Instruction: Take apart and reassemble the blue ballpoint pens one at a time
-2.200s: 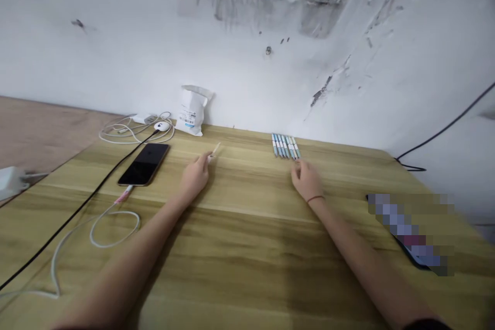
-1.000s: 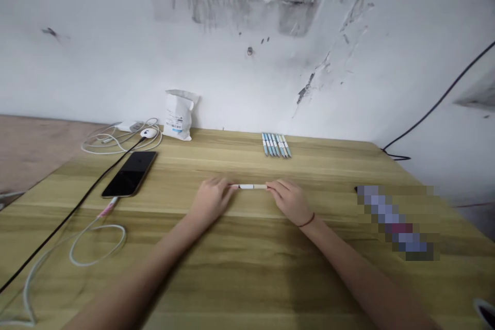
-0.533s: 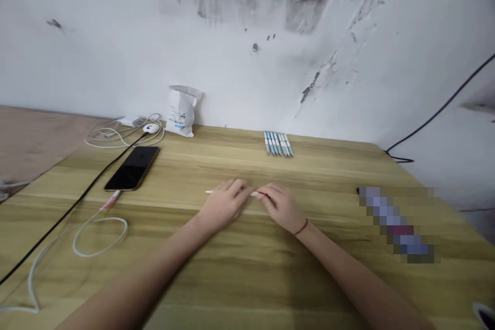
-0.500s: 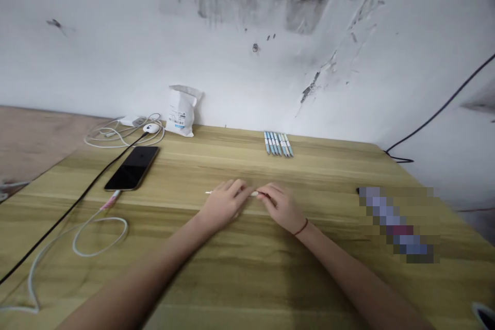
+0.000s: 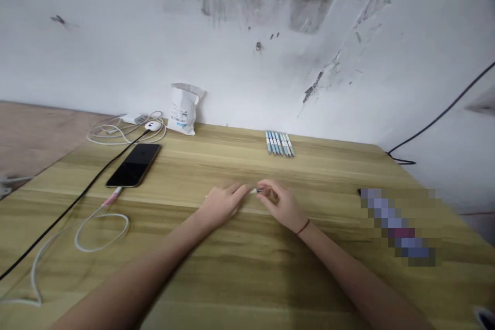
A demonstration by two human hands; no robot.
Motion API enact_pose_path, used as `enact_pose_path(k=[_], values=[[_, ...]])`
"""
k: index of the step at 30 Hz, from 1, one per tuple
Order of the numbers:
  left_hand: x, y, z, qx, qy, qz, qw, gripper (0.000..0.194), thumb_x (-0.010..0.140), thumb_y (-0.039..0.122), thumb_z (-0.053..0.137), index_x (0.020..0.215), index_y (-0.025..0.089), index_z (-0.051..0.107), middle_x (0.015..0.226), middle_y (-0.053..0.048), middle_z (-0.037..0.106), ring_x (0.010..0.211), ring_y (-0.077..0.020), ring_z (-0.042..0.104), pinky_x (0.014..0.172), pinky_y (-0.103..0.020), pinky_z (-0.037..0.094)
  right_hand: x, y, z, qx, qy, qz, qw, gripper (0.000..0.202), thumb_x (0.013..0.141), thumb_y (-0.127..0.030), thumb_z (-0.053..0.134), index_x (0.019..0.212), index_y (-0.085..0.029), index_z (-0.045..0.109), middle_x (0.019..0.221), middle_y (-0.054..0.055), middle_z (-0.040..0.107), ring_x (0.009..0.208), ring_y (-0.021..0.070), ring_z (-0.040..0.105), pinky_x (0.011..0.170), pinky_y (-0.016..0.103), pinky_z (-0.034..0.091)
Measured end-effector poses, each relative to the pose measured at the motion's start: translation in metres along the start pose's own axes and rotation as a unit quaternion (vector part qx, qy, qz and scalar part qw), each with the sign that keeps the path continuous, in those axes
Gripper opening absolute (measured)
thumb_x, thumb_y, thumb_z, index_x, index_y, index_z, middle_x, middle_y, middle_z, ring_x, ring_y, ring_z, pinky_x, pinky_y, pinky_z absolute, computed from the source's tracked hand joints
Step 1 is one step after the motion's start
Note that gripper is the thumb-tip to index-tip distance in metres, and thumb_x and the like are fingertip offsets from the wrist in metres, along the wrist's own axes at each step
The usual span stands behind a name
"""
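A slim white pen (image 5: 253,191), largely covered by my fingers, lies crosswise low over the middle of the table. My left hand (image 5: 222,203) is closed over its length, fingers together, and a faint pale end shows at that hand's left side. With thumb and fingertips, my right hand (image 5: 280,206) pinches the pen's dark, shiny right end (image 5: 260,191). Whether that end is a separate piece I cannot tell. Farther back lies a row of several blue-and-white pens (image 5: 280,144), side by side.
On the left are a black phone (image 5: 134,165) with a cable plugged in, a white charger (image 5: 133,118) with coiled cord, and a black cable (image 5: 83,193). A white packet (image 5: 182,111) stands against the wall. A pixelated long object (image 5: 398,227) lies right on the wooden table (image 5: 240,278).
My right fingers have shifted slightly and lifted open a little around the pen's end, where a dark shiny piece now shows. The left hand's fingers lie flatter. The view has moved slightly.
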State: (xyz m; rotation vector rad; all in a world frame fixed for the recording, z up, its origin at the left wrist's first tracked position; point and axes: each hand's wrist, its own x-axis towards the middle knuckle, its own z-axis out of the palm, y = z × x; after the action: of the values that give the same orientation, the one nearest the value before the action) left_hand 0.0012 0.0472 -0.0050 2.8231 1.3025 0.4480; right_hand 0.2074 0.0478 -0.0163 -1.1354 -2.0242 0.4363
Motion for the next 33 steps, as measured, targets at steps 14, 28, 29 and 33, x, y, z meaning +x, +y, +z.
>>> enact_pose_path(k=[14, 28, 29, 33], values=[[0.0014, 0.0048, 0.0006, -0.042, 0.007, -0.015, 0.999, 0.034, 0.093, 0.037, 0.030, 0.121, 0.028, 0.047, 0.097, -0.003, 0.063, 0.078, -0.0149, 0.062, 0.066, -0.024, 0.047, -0.0001, -0.0033, 0.0005, 0.008, 0.028, -0.045, 0.999, 0.015, 0.084, -0.018, 0.048, 0.089, -0.020, 0.061, 0.085, 0.004, 0.065, 0.078, 0.0159, 0.060, 0.072, 0.028, 0.049], [0.0001, 0.0057, -0.0015, -0.008, -0.013, -0.020, 1.000, 0.036, 0.094, 0.035, 0.027, 0.125, 0.027, 0.043, 0.088, -0.004, 0.066, 0.069, -0.0168, 0.063, 0.058, -0.024, 0.044, 0.0006, -0.0027, 0.0008, 0.042, 0.035, 0.007, 0.998, 0.010, 0.083, -0.022, 0.051, 0.087, -0.019, 0.060, 0.080, 0.004, 0.065, 0.066, 0.0140, 0.057, 0.063, 0.026, 0.049], [-0.0001, 0.0052, -0.0016, -0.005, -0.015, -0.010, 1.000, 0.036, 0.093, 0.033, 0.028, 0.127, 0.029, 0.042, 0.092, -0.004, 0.065, 0.071, -0.0166, 0.063, 0.059, -0.024, 0.045, 0.0004, -0.0022, 0.0011, 0.046, 0.034, 0.014, 0.998, 0.010, 0.083, -0.023, 0.051, 0.087, -0.019, 0.060, 0.080, 0.004, 0.065, 0.065, 0.0139, 0.057, 0.063, 0.026, 0.049], [-0.0002, 0.0039, -0.0022, 0.000, -0.028, -0.005, 1.000, 0.037, 0.091, 0.028, 0.034, 0.127, 0.030, 0.042, 0.097, -0.004, 0.063, 0.073, -0.0162, 0.062, 0.061, -0.024, 0.045, -0.0003, -0.0002, 0.0028, 0.070, 0.028, 0.037, 0.996, 0.012, 0.084, -0.026, 0.051, 0.089, -0.019, 0.060, 0.083, 0.004, 0.065, 0.072, 0.0150, 0.059, 0.068, 0.027, 0.050]])
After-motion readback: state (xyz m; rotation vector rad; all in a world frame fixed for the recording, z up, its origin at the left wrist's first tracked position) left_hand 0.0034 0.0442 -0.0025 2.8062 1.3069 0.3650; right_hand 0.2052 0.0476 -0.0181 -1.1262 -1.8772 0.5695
